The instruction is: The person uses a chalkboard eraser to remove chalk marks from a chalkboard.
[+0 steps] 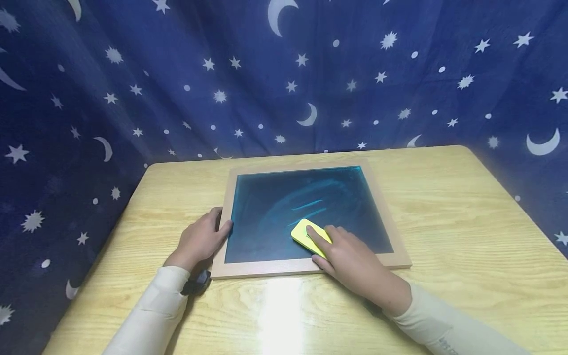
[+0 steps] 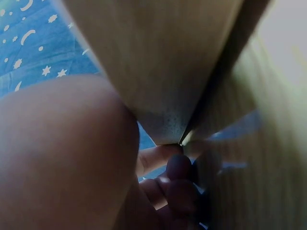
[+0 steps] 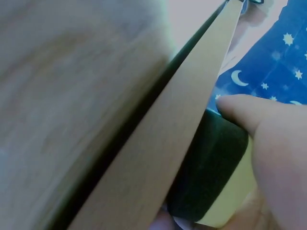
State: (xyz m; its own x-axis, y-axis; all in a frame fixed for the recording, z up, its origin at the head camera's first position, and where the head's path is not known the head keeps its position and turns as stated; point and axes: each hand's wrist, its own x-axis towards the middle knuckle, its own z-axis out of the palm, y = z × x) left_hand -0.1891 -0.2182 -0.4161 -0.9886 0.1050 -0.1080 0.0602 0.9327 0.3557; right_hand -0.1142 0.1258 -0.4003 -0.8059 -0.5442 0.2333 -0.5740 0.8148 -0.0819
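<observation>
A chalkboard (image 1: 266, 267) with a light wooden frame lies on the table, its dark surface smeared with pale blue. Blue chalk strokes (image 1: 310, 204) show near its middle. My left hand (image 1: 201, 239) holds the left side of the frame, thumb on its edge; in the left wrist view, curled fingers (image 2: 156, 158) meet the frame's side. My right hand (image 1: 355, 261) grips a yellow chalkboard eraser (image 1: 301, 230) over the lower middle of the board, index finger along its top. Dark felt (image 3: 211, 163) on the eraser's underside shows in the right wrist view.
The light wood-grain table (image 1: 461, 222) extends around the board, with a rounded far right corner. A dark blue curtain (image 1: 248, 74) with moons and stars hangs behind and at both sides. A black wrist device (image 1: 197, 283) sits by the board's lower left corner.
</observation>
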